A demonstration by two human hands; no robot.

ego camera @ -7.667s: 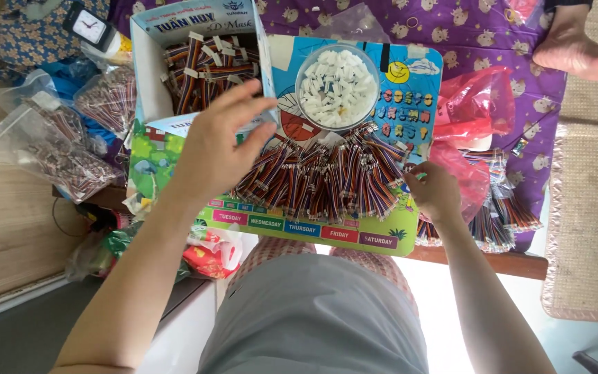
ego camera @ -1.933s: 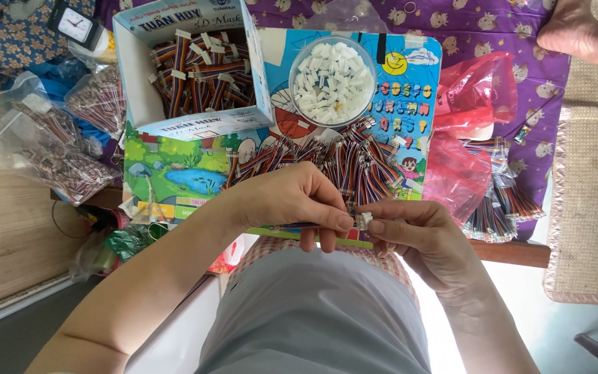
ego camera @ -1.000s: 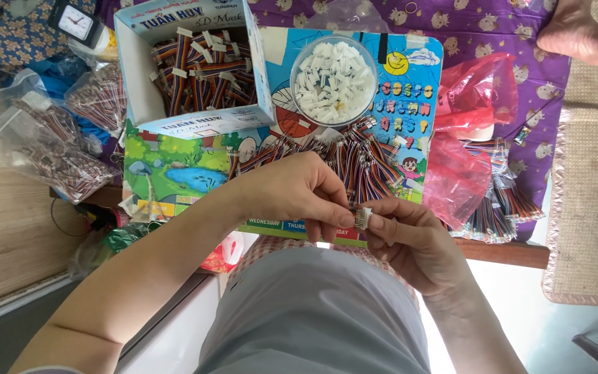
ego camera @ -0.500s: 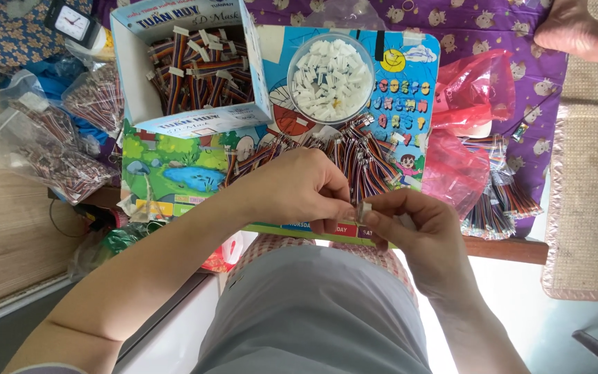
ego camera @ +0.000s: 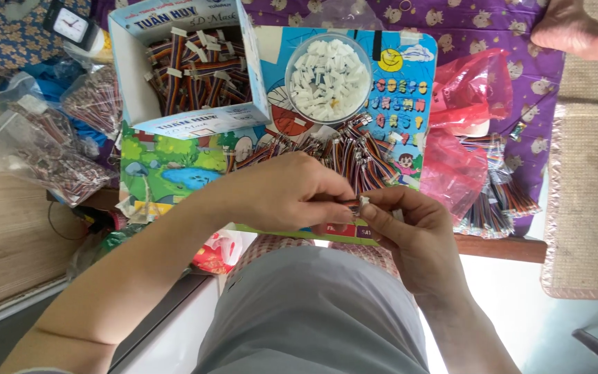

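- Left hand point(ego camera: 292, 190) & right hand point(ego camera: 410, 232) close together at the near edge of the picture board point(ego camera: 174, 166), fingertips almost touching.
- Between them: a short multicolour ribbon-wire piece point(ego camera: 347, 203) pinched in the left fingers, and a small white connector housing point(ego camera: 365, 201) pinched in the right fingers. Both hands clamped, each on its own part.
- Step in hand, as I read it: seating the wire end into the white housing. Whether the end is already in – can't tell, too small.
- Next move calls for fine alignment, wire end square to the housing slot, then a firm straight push; a skewed end would likely bend.
- Supplies nearby: clear round tub of white connector housings point(ego camera: 328, 77) far side of the board, loose pile of ribbon wires point(ego camera: 354, 156) just behind the hands.
- Open cardboard box point(ego camera: 240, 62) to the far left holds more wire pieces w/ white tags.
- Clear bags of wires point(ego camera: 43, 152) at left, red plastic bags point(ego camera: 465, 131) and another wire bundle point(ego camera: 496, 204) at right, small clock point(ego camera: 69, 24) top left.
- All of it lies on a low surface w/ purple patterned cloth point(ego camera: 493, 34); another person's bare foot point(ego camera: 579, 31) top right, not involved.
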